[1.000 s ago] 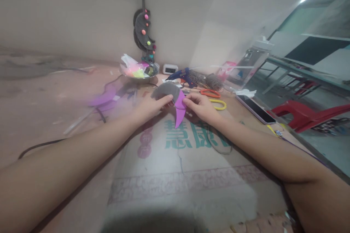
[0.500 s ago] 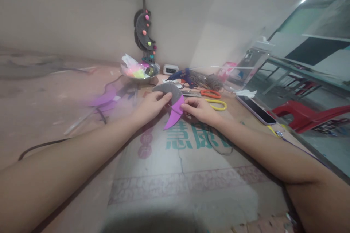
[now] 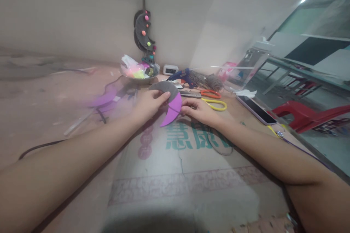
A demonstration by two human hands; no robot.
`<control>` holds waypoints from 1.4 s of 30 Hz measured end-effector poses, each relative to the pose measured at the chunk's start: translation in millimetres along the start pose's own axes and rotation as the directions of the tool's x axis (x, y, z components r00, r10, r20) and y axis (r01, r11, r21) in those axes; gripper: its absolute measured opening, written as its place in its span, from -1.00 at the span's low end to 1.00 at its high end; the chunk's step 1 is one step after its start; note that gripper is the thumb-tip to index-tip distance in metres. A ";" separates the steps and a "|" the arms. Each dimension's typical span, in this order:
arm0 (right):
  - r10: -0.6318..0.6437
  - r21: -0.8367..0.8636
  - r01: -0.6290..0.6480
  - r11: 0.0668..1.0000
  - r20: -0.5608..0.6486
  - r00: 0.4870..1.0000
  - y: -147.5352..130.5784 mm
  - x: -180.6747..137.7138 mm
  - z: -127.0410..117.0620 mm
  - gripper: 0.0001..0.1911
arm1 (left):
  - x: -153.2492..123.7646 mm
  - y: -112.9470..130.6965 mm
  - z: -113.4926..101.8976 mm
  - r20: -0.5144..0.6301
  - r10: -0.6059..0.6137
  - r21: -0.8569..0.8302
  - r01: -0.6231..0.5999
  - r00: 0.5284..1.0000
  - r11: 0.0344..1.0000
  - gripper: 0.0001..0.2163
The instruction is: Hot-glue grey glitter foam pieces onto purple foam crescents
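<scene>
My left hand [image 3: 149,105] pinches the upper, grey half of a crescent-shaped craft piece [image 3: 171,106], thumb on top. The lower half of the crescent is bright purple and points down-left. My right hand [image 3: 198,110] grips the crescent's right edge with closed fingers. Both hands hold it just above a flattened sack [image 3: 191,160] printed with green characters that covers the table.
Behind the hands lie orange scissors [image 3: 210,93], yellow scissors [image 3: 217,105], a blue glue gun [image 3: 182,75], twine, a small white clock [image 3: 170,69] and a bowl of bright scraps [image 3: 138,71]. A phone [image 3: 255,108] lies right. Purple offcuts [image 3: 105,99] lie left. Finished crescents hang on the wall [image 3: 144,32].
The crescent has turned in my hands: its purple tip swung from pointing straight down to down-left, and more of the grey and purple face now shows. Both hands shifted slightly.
</scene>
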State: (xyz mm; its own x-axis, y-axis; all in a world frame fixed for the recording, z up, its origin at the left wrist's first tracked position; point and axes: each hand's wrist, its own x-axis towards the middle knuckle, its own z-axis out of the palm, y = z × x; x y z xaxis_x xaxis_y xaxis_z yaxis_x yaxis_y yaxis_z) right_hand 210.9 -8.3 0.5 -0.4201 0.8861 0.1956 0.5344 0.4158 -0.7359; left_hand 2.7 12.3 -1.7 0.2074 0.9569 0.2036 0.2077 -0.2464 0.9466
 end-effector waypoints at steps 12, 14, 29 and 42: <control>-0.030 -0.058 0.024 0.998 -0.097 0.995 0.2 -0.4 0.9 -0.74 | 4.5 -7.1 -1.7 -0.109 -0.047 -0.125 0.033 0.993 0.992 -0.66; -0.056 -0.088 0.048 0.995 -0.087 0.995 1.0 -0.8 0.2 -0.70 | 4.4 -6.5 -1.7 -0.110 -0.039 -0.109 0.027 0.993 0.994 -0.67; -0.196 -0.258 0.173 0.950 -0.063 0.979 -0.3 -3.1 2.4 -0.70 | 4.5 -8.2 -1.2 -0.100 -0.036 -0.132 0.022 0.994 0.991 -0.68; -0.542 -0.538 0.417 0.732 -0.089 0.836 -3.6 -4.4 3.8 -0.70 | 2.5 -3.5 0.8 -0.071 0.058 0.030 -0.056 0.996 0.998 -0.69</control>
State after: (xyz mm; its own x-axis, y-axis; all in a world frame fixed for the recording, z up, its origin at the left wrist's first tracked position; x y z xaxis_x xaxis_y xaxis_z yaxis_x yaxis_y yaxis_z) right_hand 208.1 -14.5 -0.2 -0.5755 0.5336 0.6197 0.6106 0.7845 -0.1084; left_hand 3.3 15.4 -4.7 0.1501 0.9497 0.2750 0.2241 -0.3036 0.9261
